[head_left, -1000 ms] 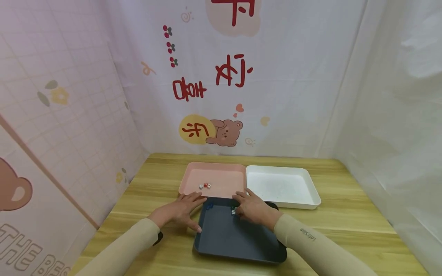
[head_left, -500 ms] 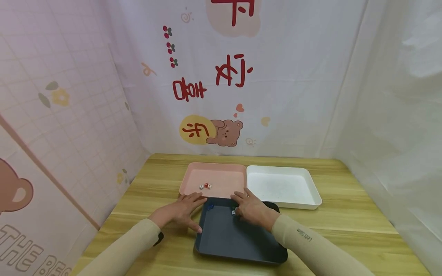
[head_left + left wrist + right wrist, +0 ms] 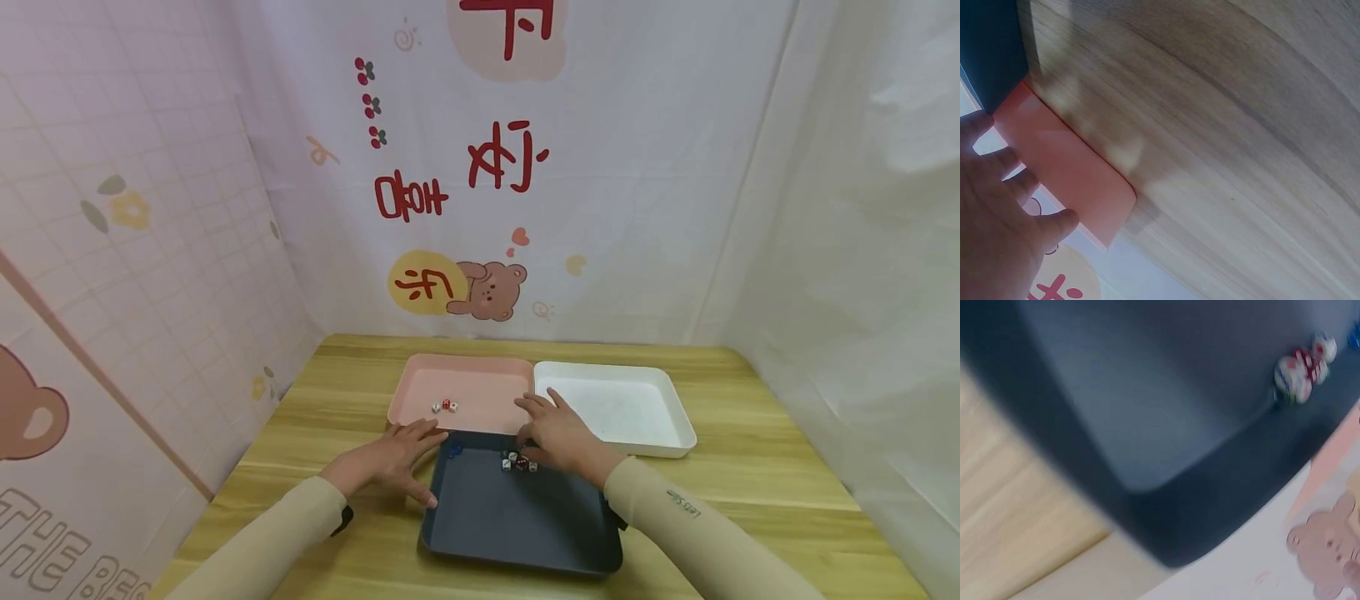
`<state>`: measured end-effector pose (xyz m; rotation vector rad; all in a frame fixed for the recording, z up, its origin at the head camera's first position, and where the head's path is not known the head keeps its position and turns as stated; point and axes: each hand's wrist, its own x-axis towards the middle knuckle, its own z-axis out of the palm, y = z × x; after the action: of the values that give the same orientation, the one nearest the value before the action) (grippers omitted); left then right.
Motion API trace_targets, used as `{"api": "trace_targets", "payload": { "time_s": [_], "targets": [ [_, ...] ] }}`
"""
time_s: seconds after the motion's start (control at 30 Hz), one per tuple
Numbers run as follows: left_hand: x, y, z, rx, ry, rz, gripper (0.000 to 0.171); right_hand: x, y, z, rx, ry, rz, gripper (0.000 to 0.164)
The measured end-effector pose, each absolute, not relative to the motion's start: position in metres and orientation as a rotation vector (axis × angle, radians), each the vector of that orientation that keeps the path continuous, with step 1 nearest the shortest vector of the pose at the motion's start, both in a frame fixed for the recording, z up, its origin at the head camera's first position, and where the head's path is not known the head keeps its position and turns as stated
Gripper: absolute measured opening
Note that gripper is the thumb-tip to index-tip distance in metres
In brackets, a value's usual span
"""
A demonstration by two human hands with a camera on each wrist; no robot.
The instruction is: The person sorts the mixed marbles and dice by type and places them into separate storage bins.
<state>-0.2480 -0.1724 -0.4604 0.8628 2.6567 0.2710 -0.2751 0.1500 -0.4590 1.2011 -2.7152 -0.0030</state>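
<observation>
My left hand (image 3: 393,461) has its fingers spread at the left rim of a dark grey tray (image 3: 517,525); its thumb touches the rim. In the left wrist view the same hand (image 3: 997,206) lies over the pink tray's edge. My right hand (image 3: 564,435) is above the dark tray's far right part, fingers loosely bent, with nothing visible in them. Just beneath its thumb sits a cluster of white, dark red and green dice (image 3: 506,466). Blue dice (image 3: 455,450) lie in the far left corner. The right wrist view shows the clustered dice (image 3: 1294,379) but no hand.
Behind the dark tray stand a pink tray (image 3: 480,383) with two white dice (image 3: 453,407) and a red die (image 3: 446,403), and a white tray (image 3: 607,400) touching its right side. The wooden table (image 3: 757,483) ends at a printed cloth backdrop (image 3: 622,183).
My right hand has lifted off the dice and shifted a little right, uncovering more of the cluster. The left hand and the trays have stayed in place.
</observation>
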Motion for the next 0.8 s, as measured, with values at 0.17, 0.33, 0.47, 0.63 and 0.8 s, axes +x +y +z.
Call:
{"api": "trace_targets", "payload": {
  "time_s": [0.17,0.33,0.47,0.63,0.8],
  "targets": [
    [-0.247,-0.174,-0.461,0.857,2.659,0.266,0.109,-0.286,0.168,-0.452,1.027,-2.728,0.122,0.011],
    [-0.247,-0.175,-0.463,0.863,2.662,0.255,0.109,-0.293,0.187,-0.451,0.866,-2.766,0.154,0.011],
    [-0.246,-0.175,-0.464,0.871,2.663,0.248,0.109,-0.294,0.200,-0.452,0.780,-2.819,0.169,0.012],
    [-0.246,-0.175,-0.466,0.871,2.663,0.243,0.109,-0.293,0.215,-0.457,0.715,-2.859,0.155,0.010],
    [-0.246,-0.175,-0.467,0.861,2.666,0.241,0.109,-0.291,0.225,-0.460,0.676,-2.883,0.138,0.010]
  ]
}}
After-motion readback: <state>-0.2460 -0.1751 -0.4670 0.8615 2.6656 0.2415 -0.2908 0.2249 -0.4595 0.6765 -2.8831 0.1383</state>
